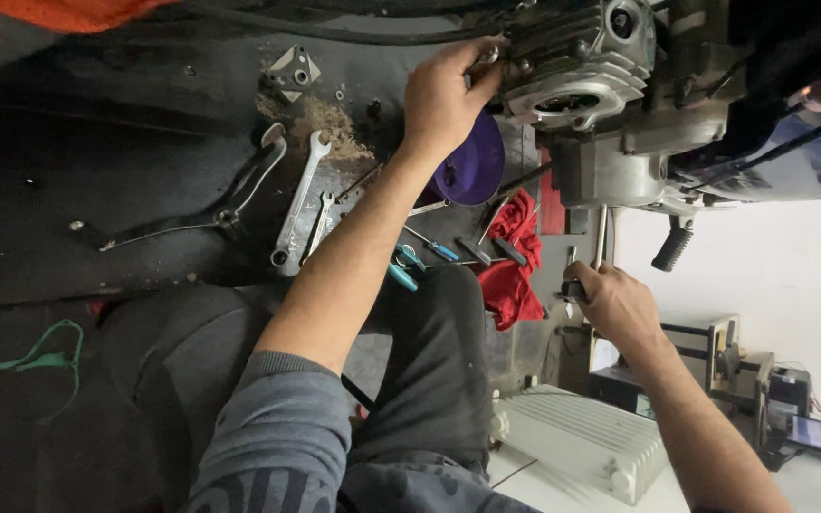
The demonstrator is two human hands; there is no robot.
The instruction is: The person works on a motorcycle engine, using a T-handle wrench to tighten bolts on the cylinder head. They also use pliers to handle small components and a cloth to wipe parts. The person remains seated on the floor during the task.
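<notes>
A grey finned motorcycle engine (582, 85) fills the upper right, its round cylinder opening facing me. My left hand (447, 93) reaches up to the engine's left edge, its fingers pinched on a small metal part there. My right hand (615, 302) is lower right, closed around the dark handle of a long tool (600, 242) whose metal shaft runs up to the underside of the engine. My knees in dark trousers sit between the two arms.
On the dark floor lie several wrenches (298, 198), a bent metal lever (239, 195), screwdrivers (429, 247), a red rag (515, 256), a purple bowl (475, 169), sawdust and a small metal bracket (292, 71). A white ribbed cover (577, 442) sits lower right; a green strap (40, 359) lies left.
</notes>
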